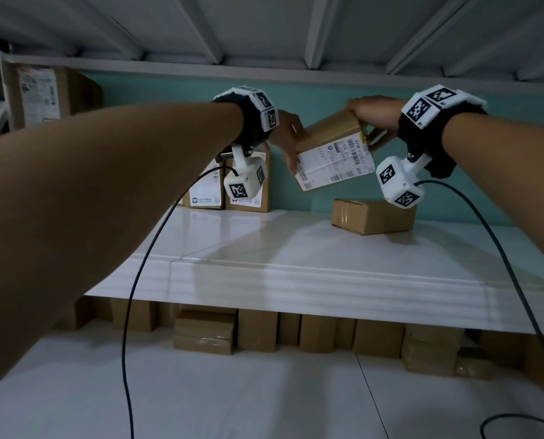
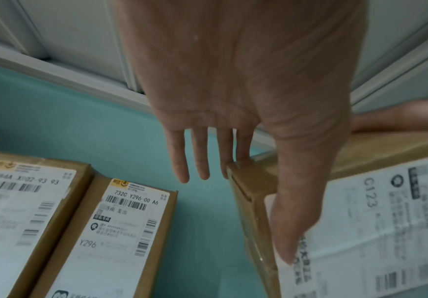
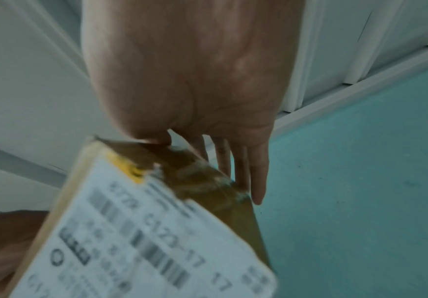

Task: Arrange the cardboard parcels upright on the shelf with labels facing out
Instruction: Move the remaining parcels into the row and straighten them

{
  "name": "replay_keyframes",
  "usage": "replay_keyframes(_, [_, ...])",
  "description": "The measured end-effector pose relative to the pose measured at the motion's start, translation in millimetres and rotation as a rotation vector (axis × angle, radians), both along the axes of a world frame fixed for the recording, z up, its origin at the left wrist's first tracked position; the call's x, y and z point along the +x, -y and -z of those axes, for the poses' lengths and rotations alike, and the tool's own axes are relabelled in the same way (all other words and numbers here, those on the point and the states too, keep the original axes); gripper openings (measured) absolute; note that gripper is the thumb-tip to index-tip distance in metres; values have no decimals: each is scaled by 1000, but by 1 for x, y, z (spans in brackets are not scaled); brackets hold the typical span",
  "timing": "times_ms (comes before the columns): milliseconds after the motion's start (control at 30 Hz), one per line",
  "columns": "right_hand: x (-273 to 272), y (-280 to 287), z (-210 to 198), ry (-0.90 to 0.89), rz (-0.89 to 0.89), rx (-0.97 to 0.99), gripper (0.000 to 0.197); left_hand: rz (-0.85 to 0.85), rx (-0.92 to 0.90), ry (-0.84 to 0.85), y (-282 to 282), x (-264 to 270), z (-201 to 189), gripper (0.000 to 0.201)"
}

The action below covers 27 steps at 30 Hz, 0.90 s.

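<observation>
A cardboard parcel [image 1: 334, 153] with a white shipping label hangs tilted in the air above the white shelf [image 1: 264, 248], label towards me. My left hand [image 1: 288, 141] holds its left end: in the left wrist view the thumb [image 2: 284, 231] lies on the label [image 2: 386, 221] and the fingers [image 2: 202, 161] reach behind the box. My right hand [image 1: 372, 112] grips the upper right end, its fingers [image 3: 256, 181] behind the parcel [image 3: 144, 231]. Two labelled parcels [image 1: 248, 188] [image 1: 205, 191] stand upright at the back left, also seen as parcels [image 2: 121, 231] [image 2: 16, 201]. Another plain parcel [image 1: 372, 215] lies flat at the back right.
A teal wall [image 1: 296, 90] backs the shelf, and a ribbed white shelf underside [image 1: 264, 26] is close overhead. A larger labelled box [image 1: 42, 93] stands at the far upper left. Several cardboard boxes [image 1: 258, 334] line the lower shelf. Black cables [image 1: 131, 312] hang from both wrists.
</observation>
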State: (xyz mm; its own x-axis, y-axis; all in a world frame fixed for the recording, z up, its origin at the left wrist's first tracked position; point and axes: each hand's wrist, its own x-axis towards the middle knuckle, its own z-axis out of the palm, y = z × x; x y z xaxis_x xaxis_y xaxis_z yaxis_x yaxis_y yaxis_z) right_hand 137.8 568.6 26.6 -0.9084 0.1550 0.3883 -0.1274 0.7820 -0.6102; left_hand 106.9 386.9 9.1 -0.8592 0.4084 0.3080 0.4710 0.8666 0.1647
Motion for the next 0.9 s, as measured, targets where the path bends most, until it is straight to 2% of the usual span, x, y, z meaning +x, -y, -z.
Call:
replay_keyframes(133, [11,4,-3,-22,70,120,61,3,80,61,4,12,-5,96])
replay_keyframes(333, [24,12,-2,35,-19,217,76,38,202,80,15,25,-15,74])
replay_keyframes(400, [25,14,0,48,-25,215,76,42,241,84,16,28,-15,62])
replay_keyframes(500, [25,12,1,53,-3,199,70,60,318,113,17,29,-15,30])
replay_keyframes(533, [24,12,2,55,-4,184,69,63,349,123,17,31,-14,27])
replay_keyframes(700, [28,10,2,53,-5,69,79,63,411,126,16,32,-11,43])
replay_keyframes(800, [32,11,1,69,-25,27,79,67,432,137,16,34,-11,43])
replay_keyframes(900, [33,10,0,31,13,63,76,70,449,146,13,39,-13,40])
